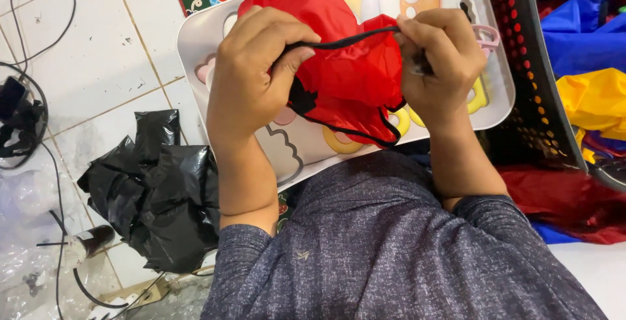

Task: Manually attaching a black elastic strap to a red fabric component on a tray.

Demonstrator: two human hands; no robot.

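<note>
White tiled floor point(98, 65) under me. On it, left: crumpled black plastic bag point(156, 193), black cables point(29, 52), clear plastic wrap point(23, 242) at the bottom-left corner, small dark bottle point(91, 240) lying just beside the bag. Pale tray-like board point(287, 150) with cartoon vegetable prints in front of me, what it rests on is hidden. Right: black perforated basket point(528, 72), touching the board's edge; blue, yellow and red fabric point(596, 98) piled beyond it.

Bright, even indoor light — soft shadows, mild sheen on pale surfaces, sharp focus throughout.
</note>
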